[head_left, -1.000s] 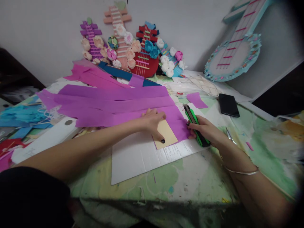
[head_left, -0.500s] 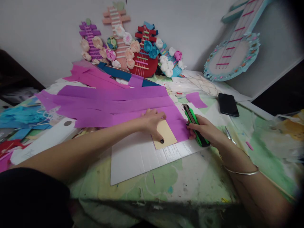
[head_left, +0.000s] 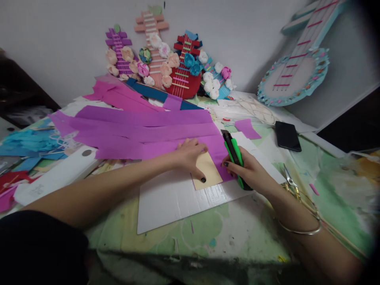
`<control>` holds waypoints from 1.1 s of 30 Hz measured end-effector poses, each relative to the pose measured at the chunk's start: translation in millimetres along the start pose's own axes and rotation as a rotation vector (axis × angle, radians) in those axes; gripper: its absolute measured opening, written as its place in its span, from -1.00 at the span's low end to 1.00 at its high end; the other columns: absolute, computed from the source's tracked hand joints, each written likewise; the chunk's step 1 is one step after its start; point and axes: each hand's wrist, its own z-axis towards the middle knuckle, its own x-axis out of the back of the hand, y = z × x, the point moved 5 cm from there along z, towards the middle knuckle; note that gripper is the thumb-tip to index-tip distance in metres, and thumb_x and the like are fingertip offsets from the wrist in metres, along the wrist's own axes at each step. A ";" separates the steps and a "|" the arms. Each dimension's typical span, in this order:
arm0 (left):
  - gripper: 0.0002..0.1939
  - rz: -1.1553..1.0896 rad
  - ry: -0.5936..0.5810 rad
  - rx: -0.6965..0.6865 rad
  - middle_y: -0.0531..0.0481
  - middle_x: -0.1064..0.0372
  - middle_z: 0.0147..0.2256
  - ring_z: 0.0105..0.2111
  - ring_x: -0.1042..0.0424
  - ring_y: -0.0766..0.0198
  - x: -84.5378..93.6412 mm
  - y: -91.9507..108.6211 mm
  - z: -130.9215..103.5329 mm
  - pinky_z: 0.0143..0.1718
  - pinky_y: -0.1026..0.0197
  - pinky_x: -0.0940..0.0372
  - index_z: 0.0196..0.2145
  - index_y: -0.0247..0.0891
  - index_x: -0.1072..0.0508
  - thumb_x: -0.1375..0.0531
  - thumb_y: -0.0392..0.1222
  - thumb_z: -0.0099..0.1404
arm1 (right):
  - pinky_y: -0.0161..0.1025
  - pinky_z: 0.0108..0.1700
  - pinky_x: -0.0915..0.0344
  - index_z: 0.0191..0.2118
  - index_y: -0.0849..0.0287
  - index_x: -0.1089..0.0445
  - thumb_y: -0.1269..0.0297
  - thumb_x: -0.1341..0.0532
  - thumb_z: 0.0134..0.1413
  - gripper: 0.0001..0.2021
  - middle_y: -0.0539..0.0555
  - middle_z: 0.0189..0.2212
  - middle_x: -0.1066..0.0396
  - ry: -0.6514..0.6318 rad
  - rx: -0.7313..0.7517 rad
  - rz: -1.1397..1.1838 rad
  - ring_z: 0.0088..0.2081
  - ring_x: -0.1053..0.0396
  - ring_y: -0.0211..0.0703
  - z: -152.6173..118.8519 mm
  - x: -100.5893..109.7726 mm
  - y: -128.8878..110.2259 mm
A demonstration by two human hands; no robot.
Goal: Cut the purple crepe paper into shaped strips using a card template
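My left hand [head_left: 191, 158] lies with fingers spread over a cream card [head_left: 209, 172], its thumb on the card's face and the fingertips on purple crepe paper [head_left: 142, 134]. Card and paper edge rest on a white board [head_left: 166, 202]. In my right hand [head_left: 246, 168] is a green and black utility knife [head_left: 233, 152], held just right of the card over the purple paper. The knife's blade end points up and away from me; whether its tip touches the paper I cannot tell.
Scissors [head_left: 291, 178] lie beside my right wrist, with a black phone [head_left: 287, 135] farther back. A purple scrap [head_left: 247, 128] lies behind the board. Decorated paper instruments [head_left: 184, 77] lean on the wall. Blue crepe [head_left: 32, 142] is heaped at left.
My right hand has moved left with the utility knife, closer to the card, and the knife stands at a different angle. The scissors show more. My left hand stays on the card.
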 end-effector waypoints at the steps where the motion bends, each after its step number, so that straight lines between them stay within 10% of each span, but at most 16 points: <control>1: -0.06 -0.005 0.044 -0.007 -0.19 -0.18 0.01 0.00 -0.15 -0.12 -1.0 0.7 -4.5 -0.03 -0.07 -0.16 0.08 -0.21 -0.24 -0.37 0.26 -0.20 | -0.22 -0.32 -0.22 -0.25 0.13 -0.24 0.25 -0.18 0.08 -0.87 -0.01 -0.41 -0.30 -0.009 -0.003 -0.023 -0.38 -0.27 -0.18 0.5 -1.2 1.0; 9: -0.61 -0.144 0.491 -0.162 -0.22 -0.28 0.03 0.07 -0.25 0.08 3.9 9.7 -82.4 0.10 0.00 -0.19 0.02 -0.27 -0.29 -0.16 -0.04 0.31 | -0.15 -0.18 -0.20 -0.17 0.11 -0.23 0.18 -0.13 0.15 -0.83 0.03 -0.27 -0.34 -0.038 0.016 -0.071 -0.26 -0.27 -0.11 -0.9 -6.4 1.9; 18: -0.45 0.051 0.385 -0.272 -0.39 -0.13 0.20 0.21 -0.12 -0.13 -30.7 7.2 -110.3 0.14 -0.24 -0.15 0.19 -0.32 -0.23 -0.07 0.04 0.35 | -0.11 -0.10 -0.24 -0.10 0.08 -0.24 0.20 -0.13 0.16 -0.80 0.11 -0.12 -0.42 -0.050 -0.024 -0.055 -0.12 -0.35 -0.01 -2.9 -6.4 3.3; 33: -0.47 0.004 0.302 -0.266 -0.38 -0.09 0.23 0.25 -0.04 -0.18 -28.6 5.9 -106.6 0.18 -0.23 -0.07 0.14 -0.32 -0.28 -0.10 0.04 0.31 | -0.08 -0.04 -0.22 -0.09 0.08 -0.29 0.17 -0.17 0.15 -0.77 0.11 -0.14 -0.45 -0.035 -0.048 -0.069 -0.11 -0.36 -0.01 -3.7 -4.5 0.8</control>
